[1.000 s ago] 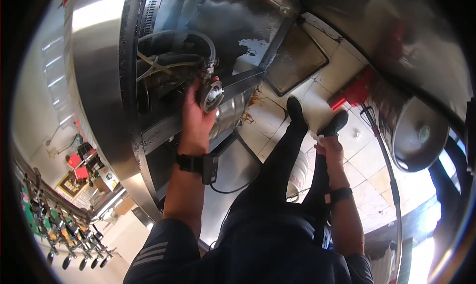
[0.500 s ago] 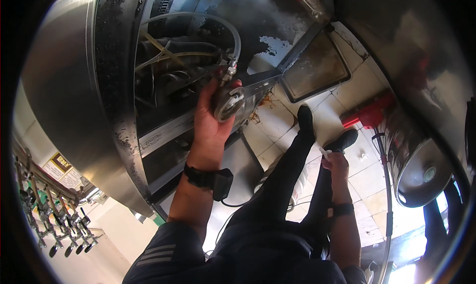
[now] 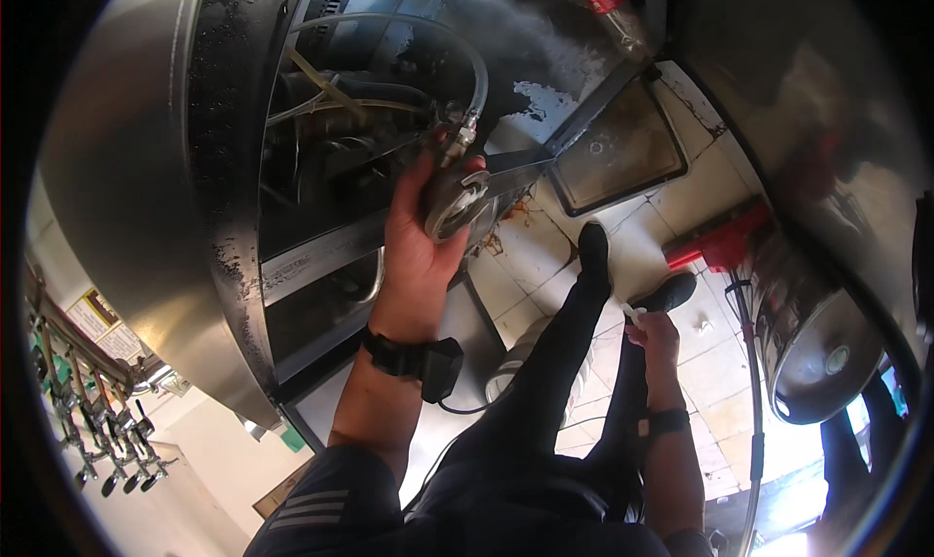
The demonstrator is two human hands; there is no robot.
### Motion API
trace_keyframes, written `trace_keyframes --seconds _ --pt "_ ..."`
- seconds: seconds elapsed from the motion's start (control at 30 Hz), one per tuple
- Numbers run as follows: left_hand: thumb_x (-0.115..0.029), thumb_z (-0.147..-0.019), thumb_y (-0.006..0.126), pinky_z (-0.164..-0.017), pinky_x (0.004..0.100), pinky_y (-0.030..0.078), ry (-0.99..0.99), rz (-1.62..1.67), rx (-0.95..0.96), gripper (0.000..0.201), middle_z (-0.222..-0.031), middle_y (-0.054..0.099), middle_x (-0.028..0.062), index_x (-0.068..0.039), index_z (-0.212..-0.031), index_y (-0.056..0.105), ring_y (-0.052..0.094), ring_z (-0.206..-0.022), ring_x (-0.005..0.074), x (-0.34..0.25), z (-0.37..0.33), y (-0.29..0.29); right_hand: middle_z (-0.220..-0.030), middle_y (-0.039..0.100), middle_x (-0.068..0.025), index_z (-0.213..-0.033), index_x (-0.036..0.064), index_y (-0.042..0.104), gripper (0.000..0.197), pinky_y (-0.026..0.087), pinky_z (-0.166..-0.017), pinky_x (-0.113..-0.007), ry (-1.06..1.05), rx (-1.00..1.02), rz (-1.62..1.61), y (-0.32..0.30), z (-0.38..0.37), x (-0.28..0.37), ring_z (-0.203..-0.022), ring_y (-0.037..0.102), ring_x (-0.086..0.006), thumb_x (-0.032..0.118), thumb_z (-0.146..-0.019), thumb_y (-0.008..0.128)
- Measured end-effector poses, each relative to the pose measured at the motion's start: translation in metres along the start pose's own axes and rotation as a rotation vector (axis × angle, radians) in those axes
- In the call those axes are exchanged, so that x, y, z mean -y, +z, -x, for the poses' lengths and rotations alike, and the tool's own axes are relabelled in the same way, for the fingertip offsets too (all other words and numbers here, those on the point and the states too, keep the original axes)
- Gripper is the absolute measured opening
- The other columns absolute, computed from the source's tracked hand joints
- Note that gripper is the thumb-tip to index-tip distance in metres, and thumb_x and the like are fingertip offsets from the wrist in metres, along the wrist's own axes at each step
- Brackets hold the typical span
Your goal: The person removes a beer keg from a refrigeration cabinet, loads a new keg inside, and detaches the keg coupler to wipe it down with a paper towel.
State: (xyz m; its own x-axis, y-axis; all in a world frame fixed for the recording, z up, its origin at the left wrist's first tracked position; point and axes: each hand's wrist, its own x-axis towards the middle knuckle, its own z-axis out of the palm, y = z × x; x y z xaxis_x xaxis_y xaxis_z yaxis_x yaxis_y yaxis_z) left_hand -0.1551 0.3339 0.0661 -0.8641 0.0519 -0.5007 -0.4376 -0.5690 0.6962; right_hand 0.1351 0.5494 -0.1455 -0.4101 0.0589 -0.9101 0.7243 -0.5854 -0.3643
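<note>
My left hand (image 3: 418, 226) is closed around a metal keg coupler (image 3: 455, 207), its round, slotted underside turned partly toward me. A clear hose (image 3: 478, 66) rises from the coupler's top fitting and curves back into the open steel cabinet (image 3: 336, 255). Lower on the right, my right hand (image 3: 661, 341) pinches a small white piece (image 3: 634, 314) that I cannot identify, held above my dark shoe. Inside the cabinet, more tubing (image 3: 331, 90) lies in shadow behind the coupler.
A red squeegee (image 3: 720, 251) stands near my feet, beside a steel keg (image 3: 832, 358) on the right. A dark-framed panel (image 3: 620, 148) lies on the tiled floor (image 3: 545, 231). Beer taps (image 3: 107, 431) line the far left. A red-topped bottle-like object (image 3: 608, 2) is at the top.
My left hand and the coupler have shifted slightly right relative to the cabinet frame. My right hand has moved little and still pinches the white piece. The view has turned slightly.
</note>
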Motion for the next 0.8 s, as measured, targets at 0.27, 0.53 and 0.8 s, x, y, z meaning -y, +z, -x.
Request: trace_keyframes --seconds 0.27,0.53,0.8 --pt "-0.026 -0.092 0.054 -0.085 0.0349 0.051 -0.032 0.010 0.017 0.031 -0.110 0.062 0.0099 -0.008 -0.118 0.057 0.064 -0.096 0.0232 0.003 -0.002 -0.001 -0.083 0.062 -0.0086 -0.102 0.0012 0.055 0.016 0.052 -0.055 -0.024 -0.151 -0.006 0.145 0.017 -0.031 0.007 -0.069 0.066 -0.0176 0.011 -0.090 0.057" --pt "-0.026 -0.094 0.051 -0.084 0.0376 0.051 -0.040 0.001 0.034 0.033 -0.111 0.061 0.0077 -0.009 -0.122 0.055 0.063 -0.097 0.0234 0.001 0.000 -0.005 -0.070 0.061 -0.0072 -0.104 0.0006 0.055 0.016 0.047 -0.049 -0.023 -0.274 0.112 0.128 0.075 -0.061 0.063 -0.056 0.061 -0.0126 0.011 -0.091 0.054" --pt "-0.026 -0.095 0.050 -0.084 0.0367 0.051 -0.038 0.001 0.030 0.033 -0.112 0.061 0.0077 -0.008 -0.123 0.053 0.063 -0.098 0.0231 0.001 -0.002 -0.004 -0.055 0.043 0.0024 -0.095 0.0087 0.057 0.009 0.028 -0.035 -0.022 -0.217 -0.019 0.161 0.046 -0.066 0.049 -0.041 0.037 -0.0045 0.016 -0.092 0.055"
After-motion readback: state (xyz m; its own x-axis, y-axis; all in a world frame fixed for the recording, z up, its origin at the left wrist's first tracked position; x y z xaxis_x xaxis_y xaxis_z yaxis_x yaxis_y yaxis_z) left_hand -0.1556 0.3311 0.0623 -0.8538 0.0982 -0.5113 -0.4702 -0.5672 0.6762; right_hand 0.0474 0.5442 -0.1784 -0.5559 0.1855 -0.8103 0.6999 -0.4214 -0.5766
